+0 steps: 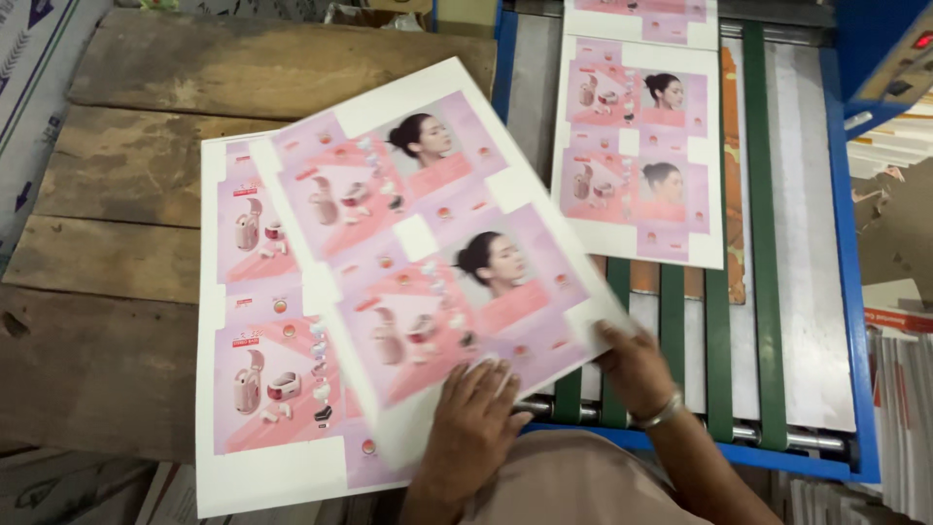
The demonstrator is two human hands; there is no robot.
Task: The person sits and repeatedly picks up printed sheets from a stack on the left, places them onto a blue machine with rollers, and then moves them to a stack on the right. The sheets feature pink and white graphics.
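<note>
A printed sheet [428,243] in pink and lilac, with product pictures and portraits, is tilted above a stack of like sheets [262,389] on a wooden table [126,194]. My left hand [471,423] lies flat on the sheet's near edge, fingers spread. My right hand [637,365], with a metal bracelet at the wrist, grips the sheet's right corner. Another printed sheet [637,146] lies on the green conveyor belts [763,243] of a blue-framed machine to the right.
The machine's blue frame [850,292] and metal rollers [777,436] lie at the right. Paper piles [904,389] stand past it at the far right. Flat cardboard [29,78] lies at the far left, and more paper [165,496] under the table's near edge.
</note>
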